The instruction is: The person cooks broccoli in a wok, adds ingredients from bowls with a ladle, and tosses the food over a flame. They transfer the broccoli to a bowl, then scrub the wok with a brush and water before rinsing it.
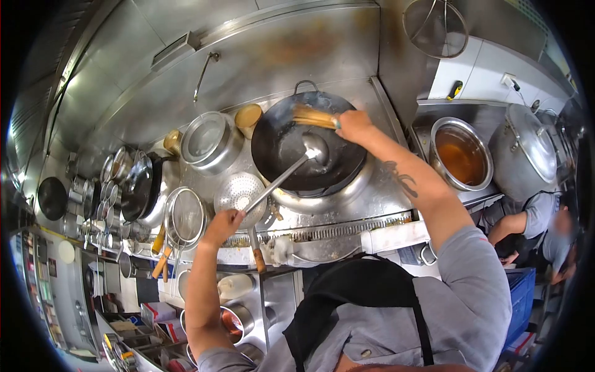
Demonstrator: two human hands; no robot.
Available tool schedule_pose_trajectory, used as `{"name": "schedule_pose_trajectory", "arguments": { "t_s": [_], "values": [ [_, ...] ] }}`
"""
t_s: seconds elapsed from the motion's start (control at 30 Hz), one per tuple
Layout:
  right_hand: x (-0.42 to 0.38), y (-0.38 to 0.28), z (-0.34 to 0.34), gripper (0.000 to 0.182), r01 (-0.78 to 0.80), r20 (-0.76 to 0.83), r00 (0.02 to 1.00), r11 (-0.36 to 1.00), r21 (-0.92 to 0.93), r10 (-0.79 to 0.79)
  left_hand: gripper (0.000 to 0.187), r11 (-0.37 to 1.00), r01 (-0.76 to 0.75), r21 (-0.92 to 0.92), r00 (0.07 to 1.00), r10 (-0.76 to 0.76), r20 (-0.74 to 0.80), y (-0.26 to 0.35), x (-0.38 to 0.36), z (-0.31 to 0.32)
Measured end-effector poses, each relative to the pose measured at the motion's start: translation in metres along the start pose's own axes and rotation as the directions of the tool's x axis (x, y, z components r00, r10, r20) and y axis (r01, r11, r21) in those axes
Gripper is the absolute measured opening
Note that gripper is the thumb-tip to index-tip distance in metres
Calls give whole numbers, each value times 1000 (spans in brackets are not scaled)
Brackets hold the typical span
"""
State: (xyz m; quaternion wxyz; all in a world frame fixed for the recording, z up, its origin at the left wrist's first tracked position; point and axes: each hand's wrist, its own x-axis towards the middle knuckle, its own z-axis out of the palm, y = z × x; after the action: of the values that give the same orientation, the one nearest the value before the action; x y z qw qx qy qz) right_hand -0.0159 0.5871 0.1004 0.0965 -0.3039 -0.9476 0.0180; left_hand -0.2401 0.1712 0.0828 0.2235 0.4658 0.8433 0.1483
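Note:
My left hand (224, 227) is closed around the long metal handle of a ladle (315, 147), whose bowl sits inside a large dark wok (341, 164). The wok rests on the steel range. In my right hand (355, 126) is a bamboo wok brush (315, 118), its bristles pointing left over the wok's far part. Wet, shiny patches show on the wok's inner surface. Just beyond my left hand, a perforated skimmer (230, 193) with a wooden handle lies beneath the ladle's handle. Round mesh strainers (188, 216) lie to the left of that hand.
A pot of brown liquid (460, 155) and a large lidded pot (530, 146) stand at the right. Left of the wok are a metal basin (214, 149) and stacked pans (137, 186). A wall tap (203, 77) hangs behind. Another person (536, 217) is at far right.

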Motion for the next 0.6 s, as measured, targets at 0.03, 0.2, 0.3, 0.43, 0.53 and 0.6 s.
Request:
{"name": "schedule_pose_trajectory", "arguments": {
  "t_s": [0.03,0.2,0.3,0.43,0.53,0.6],
  "values": [
    [5,2,20,20,80,-1,997,997,-12,-80,33,1000,-9,4,1000,9,-1,-5,-3,10],
    [3,1,57,23,203,306,941,964,-174,-143,33,951,152,-269,987,-131,94,0,-28,40],
    [-12,4,17,26,173,446,892,966,-191,-72,30,995,-37,93,988,50,-147,-18,-29,65],
    [-18,7,-54,31,131,419,907,974,-186,-43,25,941,47,335,977,27,-213,18,-32,58],
    [-22,13,-32,33,-53,135,990,993,108,38,22,926,19,377,978,61,-199,-3,-19,68],
    [-23,15,24,38,-53,-17,998,928,370,63,21,911,-47,409,972,135,-191,-5,-13,67]
  ]
}}
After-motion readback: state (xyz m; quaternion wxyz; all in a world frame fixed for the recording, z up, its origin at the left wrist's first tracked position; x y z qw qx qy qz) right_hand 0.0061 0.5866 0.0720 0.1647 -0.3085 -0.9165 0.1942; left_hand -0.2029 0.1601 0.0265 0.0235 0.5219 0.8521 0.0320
